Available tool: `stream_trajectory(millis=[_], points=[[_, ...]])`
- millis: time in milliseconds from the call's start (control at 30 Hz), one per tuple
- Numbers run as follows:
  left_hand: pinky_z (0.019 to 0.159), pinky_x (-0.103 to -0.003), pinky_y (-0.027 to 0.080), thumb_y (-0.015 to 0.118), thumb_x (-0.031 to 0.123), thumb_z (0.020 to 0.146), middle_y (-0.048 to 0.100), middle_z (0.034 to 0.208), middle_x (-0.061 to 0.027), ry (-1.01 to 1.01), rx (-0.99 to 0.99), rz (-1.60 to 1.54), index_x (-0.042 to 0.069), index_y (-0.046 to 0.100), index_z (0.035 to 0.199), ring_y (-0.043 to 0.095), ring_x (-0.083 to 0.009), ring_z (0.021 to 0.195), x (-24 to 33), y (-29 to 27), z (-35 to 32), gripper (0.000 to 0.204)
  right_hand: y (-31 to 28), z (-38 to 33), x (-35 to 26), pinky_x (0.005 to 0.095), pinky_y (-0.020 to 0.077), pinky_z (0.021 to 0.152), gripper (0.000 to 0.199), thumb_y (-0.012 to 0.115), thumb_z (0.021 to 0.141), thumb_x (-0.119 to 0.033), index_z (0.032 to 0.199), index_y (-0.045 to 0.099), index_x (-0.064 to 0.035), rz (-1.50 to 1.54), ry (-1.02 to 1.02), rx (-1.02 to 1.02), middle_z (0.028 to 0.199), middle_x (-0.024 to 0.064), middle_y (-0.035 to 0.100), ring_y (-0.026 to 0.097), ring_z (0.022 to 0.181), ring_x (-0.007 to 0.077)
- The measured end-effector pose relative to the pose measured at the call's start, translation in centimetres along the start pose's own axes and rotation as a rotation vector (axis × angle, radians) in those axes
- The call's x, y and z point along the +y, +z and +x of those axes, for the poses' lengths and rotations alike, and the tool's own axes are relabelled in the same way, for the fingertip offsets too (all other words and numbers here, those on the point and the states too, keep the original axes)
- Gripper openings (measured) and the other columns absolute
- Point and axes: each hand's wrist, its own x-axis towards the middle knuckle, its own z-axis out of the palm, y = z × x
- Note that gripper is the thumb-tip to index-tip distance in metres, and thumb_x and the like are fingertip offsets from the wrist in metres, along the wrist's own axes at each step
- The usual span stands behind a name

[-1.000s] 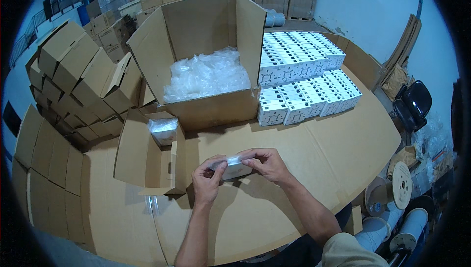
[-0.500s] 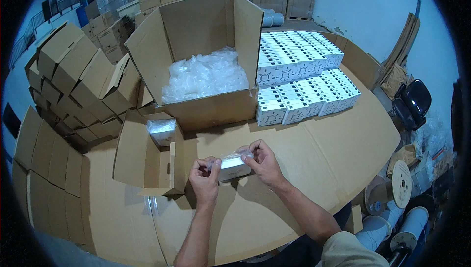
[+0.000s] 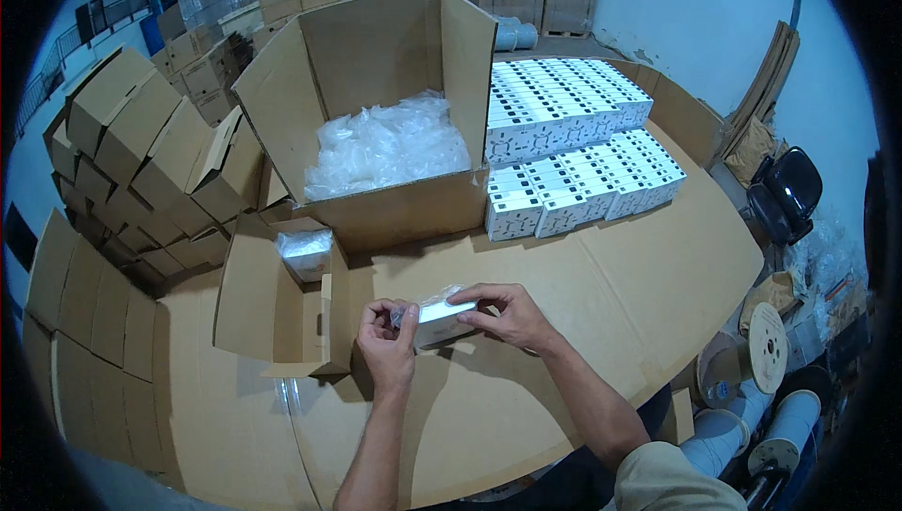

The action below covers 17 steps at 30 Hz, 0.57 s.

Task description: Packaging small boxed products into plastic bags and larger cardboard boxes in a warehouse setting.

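Note:
A small white box (image 3: 440, 325) partly covered by a clear plastic bag (image 3: 443, 296) is held just above the cardboard-covered table. My left hand (image 3: 387, 334) pinches the bag at the box's left end. My right hand (image 3: 507, 312) grips the right end, thumb on the front and fingers over the top. To the left stands an open brown carton (image 3: 252, 300), with a plastic-wrapped white box (image 3: 306, 250) at its far end. Behind it, a large open carton (image 3: 404, 215) holds a heap of clear plastic bags (image 3: 390, 147).
Stacked rows of white boxes (image 3: 564, 126) stand at the back right of the table (image 3: 611, 295). Brown cartons (image 3: 141, 145) are piled at the left, with more (image 3: 99, 323) nearer. Beyond the right table edge are a black chair (image 3: 785, 193) and cable spools (image 3: 766, 349).
My right hand has shifted from pinching the bag's edge to gripping the right end of the box. The left hand keeps its pinch on the bag.

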Motion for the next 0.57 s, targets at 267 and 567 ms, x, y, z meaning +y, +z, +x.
stream_trajectory(millis=[267,567], points=[[0.093,-0.04,0.045,0.077,0.005,0.085,0.065,0.106,-0.0065,0.599,0.082,0.592,0.006,0.06,0.111,0.06,-0.0218,0.105,1.7,0.3,-0.7,0.032,0.1,0.0,0.3,0.0286,0.0557,0.087,0.031,0.075,0.09,-0.008,0.121,0.071,-0.0032,0.008,0.06,0.051,0.11,0.0059,0.071,0.065,0.097,0.0122],[0.108,-0.046,0.038,0.077,0.015,0.084,0.072,0.115,0.0003,0.841,-0.209,0.987,0.017,0.072,0.117,0.058,-0.0275,0.114,1.5,0.4,-1.5,0.034,-0.1,0.1,0.7,0.0283,0.0544,0.09,0.032,0.076,0.09,-0.009,0.12,0.069,-0.0007,0.017,-0.003,0.015,0.112,0.0066,0.071,0.066,0.102,0.0135]])
